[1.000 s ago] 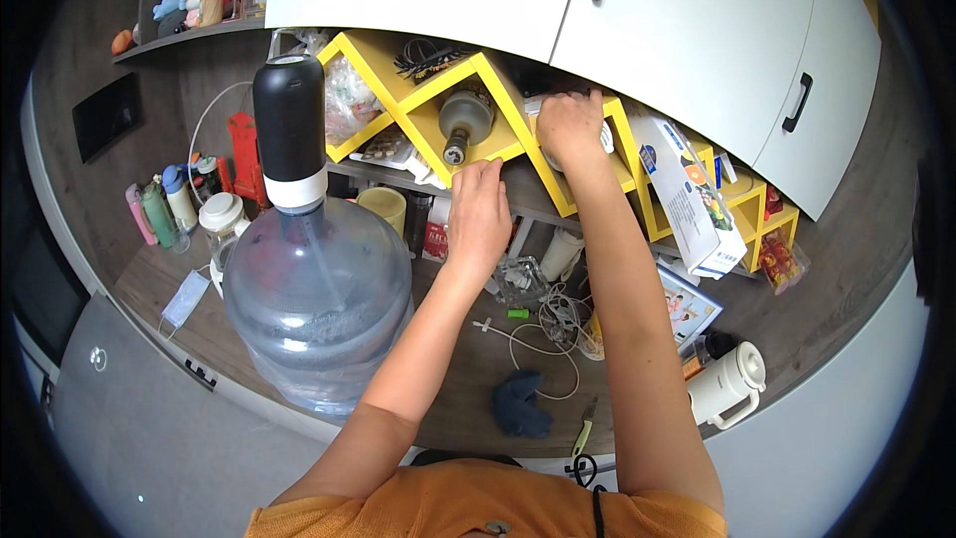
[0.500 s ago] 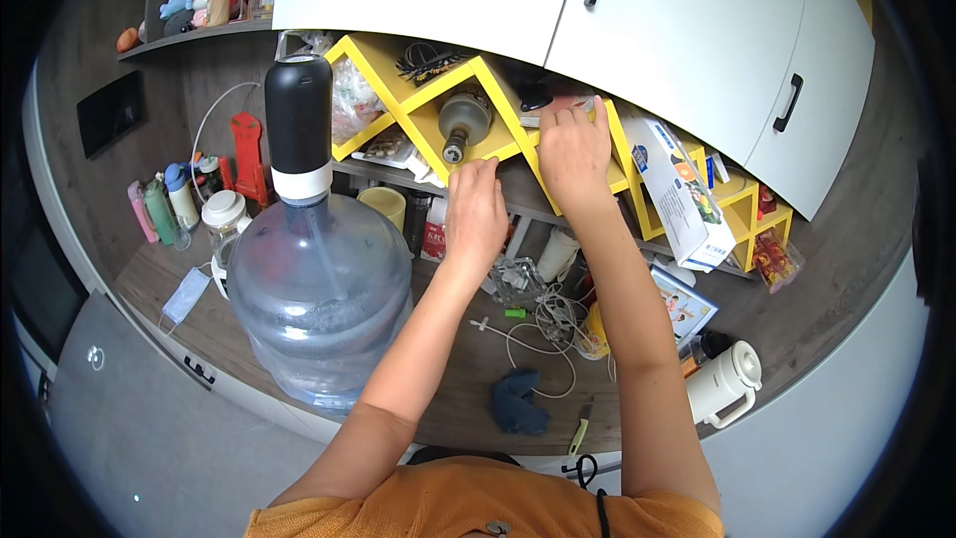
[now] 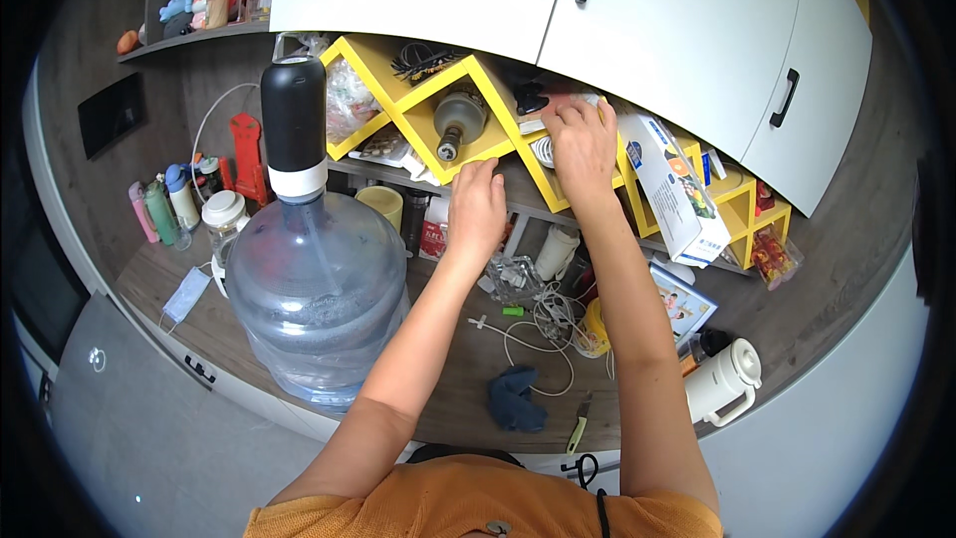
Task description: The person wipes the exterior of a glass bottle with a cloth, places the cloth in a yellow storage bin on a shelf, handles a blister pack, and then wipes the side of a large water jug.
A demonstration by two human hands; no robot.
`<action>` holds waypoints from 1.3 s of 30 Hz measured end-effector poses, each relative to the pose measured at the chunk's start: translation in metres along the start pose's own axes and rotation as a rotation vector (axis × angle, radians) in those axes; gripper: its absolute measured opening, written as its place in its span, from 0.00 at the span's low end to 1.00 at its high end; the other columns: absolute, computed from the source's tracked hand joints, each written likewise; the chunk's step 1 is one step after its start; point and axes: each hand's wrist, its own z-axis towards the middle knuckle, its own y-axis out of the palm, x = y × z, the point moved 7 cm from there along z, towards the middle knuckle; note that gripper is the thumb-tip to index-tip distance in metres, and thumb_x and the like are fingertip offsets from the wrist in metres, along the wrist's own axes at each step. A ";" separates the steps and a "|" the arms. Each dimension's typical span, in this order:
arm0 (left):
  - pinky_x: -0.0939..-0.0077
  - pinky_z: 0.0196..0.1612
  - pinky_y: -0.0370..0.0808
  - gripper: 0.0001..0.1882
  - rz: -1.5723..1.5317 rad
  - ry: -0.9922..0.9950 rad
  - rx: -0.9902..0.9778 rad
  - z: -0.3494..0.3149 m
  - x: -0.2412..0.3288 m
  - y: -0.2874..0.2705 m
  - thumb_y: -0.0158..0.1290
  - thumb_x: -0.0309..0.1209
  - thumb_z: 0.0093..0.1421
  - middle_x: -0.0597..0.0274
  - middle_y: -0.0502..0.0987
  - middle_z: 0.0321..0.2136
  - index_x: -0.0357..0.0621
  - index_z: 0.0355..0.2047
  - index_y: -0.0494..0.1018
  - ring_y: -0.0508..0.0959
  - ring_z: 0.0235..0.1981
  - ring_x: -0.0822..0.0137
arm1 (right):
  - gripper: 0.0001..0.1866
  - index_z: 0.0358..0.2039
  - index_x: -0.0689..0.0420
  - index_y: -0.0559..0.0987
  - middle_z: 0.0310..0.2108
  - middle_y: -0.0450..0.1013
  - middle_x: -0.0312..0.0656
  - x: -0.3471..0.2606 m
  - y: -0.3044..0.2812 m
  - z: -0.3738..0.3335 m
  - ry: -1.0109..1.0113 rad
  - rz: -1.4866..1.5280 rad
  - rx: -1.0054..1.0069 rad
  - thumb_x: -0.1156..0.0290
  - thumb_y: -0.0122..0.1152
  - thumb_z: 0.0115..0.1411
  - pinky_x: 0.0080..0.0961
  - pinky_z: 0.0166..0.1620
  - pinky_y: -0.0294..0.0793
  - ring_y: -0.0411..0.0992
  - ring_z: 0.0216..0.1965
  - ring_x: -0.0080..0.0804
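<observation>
My right hand [image 3: 586, 147] reaches into a compartment of the yellow zigzag rack [image 3: 476, 165], its fingers bent and closed at a pale reddish, flat item [image 3: 566, 105]. Whatever those fingertips hold is hidden. Just left of that wrist, a white coiled thing [image 3: 542, 151] shows in the compartment. My left hand [image 3: 478, 209] is at the rack's lower edge, fingers loosely extended and apparently holding nothing. Above it, a dark grey bottle [image 3: 460, 118] lies in a diamond-shaped compartment with its neck toward me. A long white-and-blue box [image 3: 677, 189] leans against the rack, right of my right hand.
A large water jug [image 3: 319, 289] with a black pump [image 3: 294, 115] stands on the left. White cabinet doors [image 3: 418, 0] overhang the rack. Below my arms lie tangled cables [image 3: 560, 321], a dark blue cloth [image 3: 516, 399] and a knife [image 3: 578, 428]. A white kettle [image 3: 725, 384] stands at right.
My right hand has shifted slightly within the compartment, and the white coiled thing beside it has come into sight. My left hand remains near the rack's lower edge. The view has moved a little.
</observation>
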 end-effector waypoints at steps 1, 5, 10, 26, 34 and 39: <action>0.64 0.43 0.69 0.14 -0.014 -0.004 0.024 0.000 -0.005 0.001 0.46 0.28 0.59 0.48 0.72 0.36 0.30 0.42 0.70 0.72 0.37 0.51 | 0.10 0.29 0.53 0.80 0.32 0.75 0.36 -0.002 -0.003 0.001 0.002 -0.001 -0.001 0.72 0.52 0.48 0.37 0.55 0.58 0.69 0.44 0.32; 0.73 0.34 0.73 0.19 -0.293 -0.199 -0.032 0.005 -0.036 0.019 0.42 0.38 0.64 0.55 0.75 0.32 0.32 0.42 0.70 0.76 0.30 0.64 | 0.09 0.28 0.52 0.80 0.30 0.74 0.34 -0.009 -0.017 0.001 0.025 0.061 0.031 0.72 0.53 0.47 0.37 0.54 0.59 0.70 0.41 0.31; 0.79 0.30 0.74 0.24 -0.876 -0.642 -0.175 0.009 -0.032 0.032 0.37 0.45 0.66 0.58 0.75 0.30 0.35 0.44 0.69 0.75 0.26 0.72 | 0.08 0.28 0.51 0.80 0.29 0.73 0.33 -0.011 -0.034 -0.004 0.013 0.096 0.124 0.73 0.56 0.45 0.39 0.53 0.59 0.70 0.40 0.31; 0.84 0.17 0.72 0.11 -1.031 -0.762 -0.299 0.027 -0.023 0.049 0.48 0.29 0.60 0.58 0.74 0.21 0.33 0.38 0.66 0.74 0.15 0.73 | 0.11 0.33 0.51 0.79 0.36 0.73 0.33 -0.011 -0.045 -0.037 0.046 0.175 0.153 0.72 0.56 0.47 0.35 0.50 0.59 0.69 0.43 0.29; 0.86 0.16 0.73 0.17 -0.951 -0.717 -0.222 0.029 -0.026 0.044 0.50 0.28 0.58 0.59 0.75 0.24 0.33 0.46 0.63 0.73 0.14 0.74 | 0.12 0.34 0.51 0.79 0.38 0.74 0.32 -0.013 -0.046 -0.046 0.037 0.235 0.141 0.71 0.57 0.46 0.29 0.42 0.62 0.69 0.43 0.29; 0.84 0.17 0.73 0.14 -0.951 -0.768 -0.151 0.032 -0.020 0.039 0.50 0.30 0.59 0.62 0.74 0.25 0.38 0.43 0.66 0.74 0.19 0.75 | 0.13 0.35 0.51 0.80 0.38 0.74 0.32 -0.019 -0.055 -0.050 0.020 0.240 0.146 0.71 0.56 0.46 0.29 0.40 0.64 0.70 0.42 0.29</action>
